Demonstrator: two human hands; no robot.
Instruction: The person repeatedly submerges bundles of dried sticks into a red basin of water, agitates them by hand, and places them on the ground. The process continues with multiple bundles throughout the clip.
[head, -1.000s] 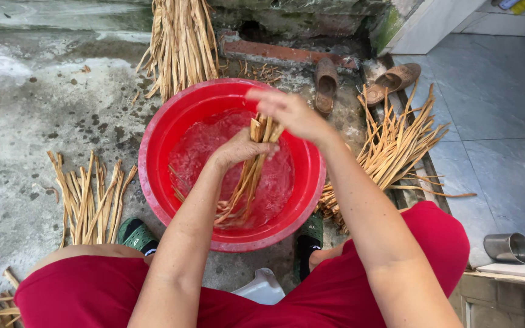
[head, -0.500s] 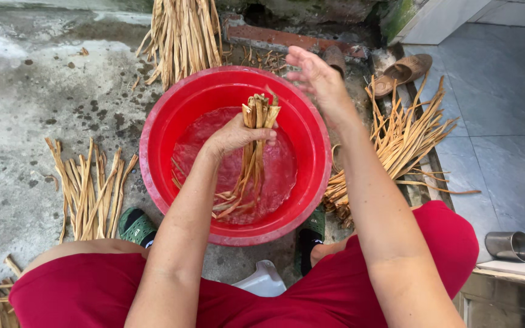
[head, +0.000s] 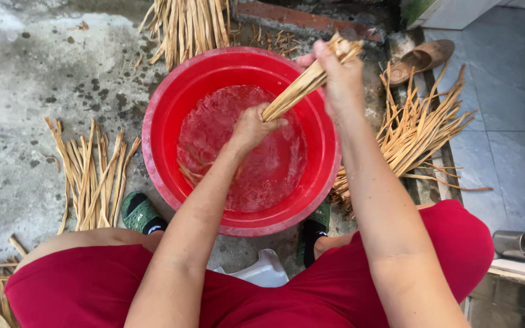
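Hands (head: 299,100) gripping straw bundle (head: 302,88) over red basin (head: 159,158), loose stalks (head: 89,173) beside, sandal (head: 420,61) beyond.

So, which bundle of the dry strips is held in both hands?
The bundle slanting over the red basin, gripped by left hand and right hand. The other piles lie loose on the ground.

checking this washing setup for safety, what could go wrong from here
1. The bundle of strips held by the right hand and left hand sticks out past the red basin rim, so it may drip onto the concrete.
2. Wet concrete beside the green sandals could be slippery.
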